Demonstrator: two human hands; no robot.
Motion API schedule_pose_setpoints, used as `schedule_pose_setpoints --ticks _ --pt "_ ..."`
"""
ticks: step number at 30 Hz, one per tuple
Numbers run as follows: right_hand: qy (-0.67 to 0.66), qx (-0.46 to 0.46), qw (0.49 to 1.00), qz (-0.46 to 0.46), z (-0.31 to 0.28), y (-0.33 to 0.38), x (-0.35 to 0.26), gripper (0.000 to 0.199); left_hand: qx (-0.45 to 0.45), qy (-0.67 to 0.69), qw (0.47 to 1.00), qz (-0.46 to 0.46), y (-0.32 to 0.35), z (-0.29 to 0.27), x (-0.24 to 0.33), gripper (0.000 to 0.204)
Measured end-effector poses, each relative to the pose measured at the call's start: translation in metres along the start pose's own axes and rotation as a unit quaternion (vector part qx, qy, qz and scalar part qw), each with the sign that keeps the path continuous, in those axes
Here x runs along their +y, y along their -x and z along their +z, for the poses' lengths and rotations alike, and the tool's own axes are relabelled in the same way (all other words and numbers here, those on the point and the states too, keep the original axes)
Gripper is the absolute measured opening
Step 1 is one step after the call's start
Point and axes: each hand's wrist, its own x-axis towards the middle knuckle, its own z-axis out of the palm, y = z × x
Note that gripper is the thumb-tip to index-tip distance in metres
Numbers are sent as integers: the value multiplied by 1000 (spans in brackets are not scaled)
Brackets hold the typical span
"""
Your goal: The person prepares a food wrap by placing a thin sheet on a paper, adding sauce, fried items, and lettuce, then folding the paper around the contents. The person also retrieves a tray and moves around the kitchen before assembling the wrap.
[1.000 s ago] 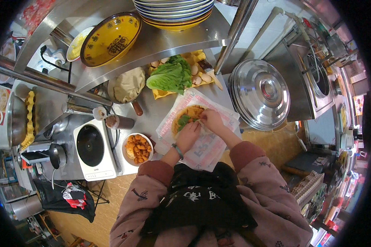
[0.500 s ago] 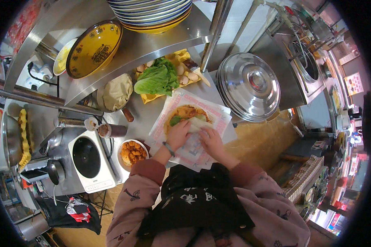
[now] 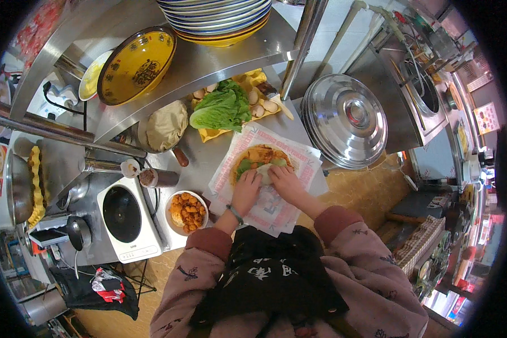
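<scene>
A round flatbread [image 3: 260,153], its top coated with reddish-brown sauce, lies on printed white and pink paper [image 3: 222,187]. Green lettuce [image 3: 243,168] and some filling rest on it. The near side of the bread is turned up, and its pale underside shows between my hands. My left hand [image 3: 247,192] has its fingers curled over this edge at the left. At the right of the same fold, my right hand [image 3: 288,185] presses with bent fingers. The thumbs and the underside of the fold are mostly hidden.
Left of the paper stand a bowl of fried orange-brown pieces [image 3: 187,212] and a white induction cooker [image 3: 135,248]. Behind are a lettuce head [image 3: 222,107] on a yellow egg tray [image 3: 208,135] and a steel shelf [image 3: 203,73]. Stacked steel lids [image 3: 349,127] stand right.
My fingers have curled further over the turned-up near edge, bringing it closer onto the filling. The whole view has shifted slightly, so things appear a little further right.
</scene>
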Motion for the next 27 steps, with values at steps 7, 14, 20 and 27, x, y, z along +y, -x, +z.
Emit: schedule_pose_setpoints --ticks 7,14,20,27 --pt "44 -66 997 -7 -14 -16 1 38 34 -7 999 36 -12 -7 -9 40" --pt "27 -258 965 42 -25 -53 18 28 -60 92 993 -29 -42 -24 -28 27" --pt "-45 -310 947 73 -21 -84 32 30 -117 153 981 -33 -56 -40 -37 36" --pt "-20 -374 923 89 -10 -104 43 30 -21 -88 996 -9 -27 -5 6 60"
